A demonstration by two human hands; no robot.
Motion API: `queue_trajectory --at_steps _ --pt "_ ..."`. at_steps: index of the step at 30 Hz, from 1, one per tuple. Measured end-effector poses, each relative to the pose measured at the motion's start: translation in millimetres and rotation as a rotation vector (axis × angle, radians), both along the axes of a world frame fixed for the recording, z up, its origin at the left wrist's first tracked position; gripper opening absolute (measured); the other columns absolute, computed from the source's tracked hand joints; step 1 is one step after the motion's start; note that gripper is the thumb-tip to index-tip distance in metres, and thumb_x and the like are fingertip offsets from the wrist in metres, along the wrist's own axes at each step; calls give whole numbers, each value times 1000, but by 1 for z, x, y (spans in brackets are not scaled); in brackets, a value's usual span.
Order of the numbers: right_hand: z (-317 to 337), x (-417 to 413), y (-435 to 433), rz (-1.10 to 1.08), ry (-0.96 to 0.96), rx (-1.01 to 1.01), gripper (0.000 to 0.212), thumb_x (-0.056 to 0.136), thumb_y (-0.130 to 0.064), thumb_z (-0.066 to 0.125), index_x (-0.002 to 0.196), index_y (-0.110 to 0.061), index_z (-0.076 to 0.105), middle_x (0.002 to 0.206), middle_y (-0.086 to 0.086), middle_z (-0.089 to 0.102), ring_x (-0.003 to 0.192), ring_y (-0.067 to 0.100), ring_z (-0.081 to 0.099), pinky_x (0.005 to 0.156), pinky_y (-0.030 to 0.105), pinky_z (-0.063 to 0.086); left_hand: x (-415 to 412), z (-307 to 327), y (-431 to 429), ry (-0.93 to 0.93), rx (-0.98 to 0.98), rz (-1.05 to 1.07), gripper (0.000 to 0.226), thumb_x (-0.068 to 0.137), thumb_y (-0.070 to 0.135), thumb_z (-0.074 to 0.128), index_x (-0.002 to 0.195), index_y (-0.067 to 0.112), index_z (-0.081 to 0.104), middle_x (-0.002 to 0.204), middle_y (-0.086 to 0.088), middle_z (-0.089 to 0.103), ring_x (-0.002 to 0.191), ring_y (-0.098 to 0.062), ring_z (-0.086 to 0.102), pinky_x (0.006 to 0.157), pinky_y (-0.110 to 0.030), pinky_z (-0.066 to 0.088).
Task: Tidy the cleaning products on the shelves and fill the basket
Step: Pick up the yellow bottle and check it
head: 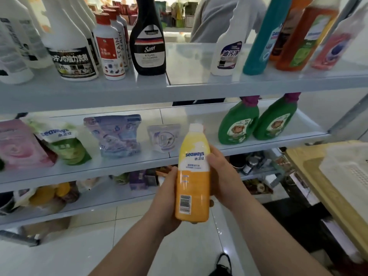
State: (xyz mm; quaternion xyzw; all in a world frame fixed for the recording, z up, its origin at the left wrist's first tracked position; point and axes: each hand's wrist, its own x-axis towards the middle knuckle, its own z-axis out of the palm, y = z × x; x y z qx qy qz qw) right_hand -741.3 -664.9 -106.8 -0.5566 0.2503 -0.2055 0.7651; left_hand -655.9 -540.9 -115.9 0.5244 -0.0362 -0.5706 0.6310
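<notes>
So the yellow bottle (192, 176) is up in the air in front of the middle shelf (119, 168), held in both hands and not resting on anything. The left hand (169, 198) cups the lower left side near the base, and the right hand (223, 176) wraps the upper right side at label height. On both hands the fingers curl round the back of the bottle, so I can't tell whether they're spread or bunched; only the thumb sides show against the front. My guess is it's either headed for the gap on that shelf between the small pale pouch (163, 137) and the green bottles (239, 124), or going into the white basket (346, 172) off to the right on the wooden table (310, 176) — can't call it from here. Either way, I'd leave the lower hand under the weight and let the upper one just steer. I'd set it down base first and let go only once it sits flat. If it goes on the shelf, slide it in without nudging the pouch, which looks like it would tip easily. As for which way it points, the long axis runs close to vertical with the white cap on top, leaning slightly away toward the shelf — the seaways label and the barcode face the camera.
</notes>
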Motion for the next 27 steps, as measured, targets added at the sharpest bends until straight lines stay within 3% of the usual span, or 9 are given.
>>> queue_trajectory --at_steps 2,4,8,11,14,16,19,22,27 --pt "2 -4 -2 5 52 6 56 81 -42 55 135 -29 56 120 7 73 112 31 70 97 57 55 -6 -1 -1 69 7 -97 73 97 70 28 129 16 65 114 -23 73 90 -42 72 52 -32 54" --pt "5 -8 -9 -7 35 3 50 80 -36 55 130 -29 60 116 8 74 109 32 71 95 55 57 -11 2 -9 44 -11 -73 70 96 70 31 130 20 64 115 -20 73 95 -42 72 63 -40 58" --pt "12 -18 -28 -36 9 -150 54 79 -37 72 129 -43 54 120 -4 70 108 24 70 87 41 61 -19 11 -30 -197 25 67 73 70 72 52 130 31 55 119 -6 70 106 -31 69 95 -53 55" --pt "14 -28 -40 -26 49 -336 63 80 -54 77 130 -57 40 125 -19 56 111 12 62 85 30 58 -25 12 -48 -336 74 81 62 76 73 43 126 37 51 114 -2 67 104 -27 66 99 -54 51" --pt "12 -37 -62 0 23 -315 56 83 -67 58 137 -57 47 125 -24 59 115 9 61 92 33 58 -33 2 -66 -146 70 85 65 94 71 36 129 21 62 113 -16 74 98 -37 72 87 -52 58" --pt "11 -42 -81 32 24 -275 49 94 -62 50 141 -52 49 132 -21 61 119 5 62 97 32 57 -45 -2 -76 65 49 32 71 95 70 34 114 14 74 108 -20 74 88 -37 73 67 -41 60" --pt "11 -50 -109 76 55 -228 36 104 -38 50 140 -46 51 113 -11 68 90 -4 69 72 20 57 -64 0 -93 356 -58 -59 69 89 66 41 99 10 80 95 -17 72 74 -34 71 51 -37 57" --pt "10 -54 -129 110 119 -203 30 105 -40 51 133 -47 56 112 -5 66 83 3 70 65 25 57 -77 3 -110 488 -160 -61 61 77 51 62 109 1 76 95 -22 72 73 -39 73 53 -50 61" --pt "6 -58 -161 144 170 -188 26 104 -46 51 127 -47 62 128 -4 63 109 17 66 92 39 59 -95 4 -141 604 -134 51 67 85 52 56 112 -7 70 94 -27 72 72 -43 73 58 -55 61"
